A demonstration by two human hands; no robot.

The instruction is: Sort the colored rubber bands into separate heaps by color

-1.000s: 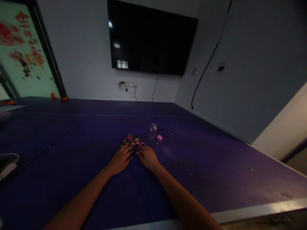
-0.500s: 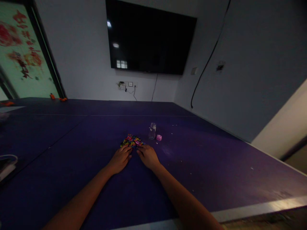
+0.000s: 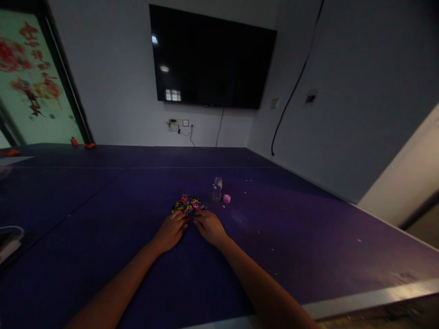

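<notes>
A pile of small multicoloured elastic bands lies on the purple tabletop in front of me. My left hand rests at its near left edge, fingers stretched forward and touching the bands. At the near right edge, my right hand also reaches its extended fingers to the pile. A narrow gap separates the two hands. Just beyond the right hand a clear bottle stands upright without a lid, and a pink cap sits beside it on the right.
White scraps dot the purple table on the right. A white object with a cable is at the left edge. Orange items lie at the far left. A black television hangs on the wall beyond, above sockets.
The view has tilted slightly, so everything sits a little lower. My right fingers have shifted slightly left along the pile; the left hand stays nearly where it was.
</notes>
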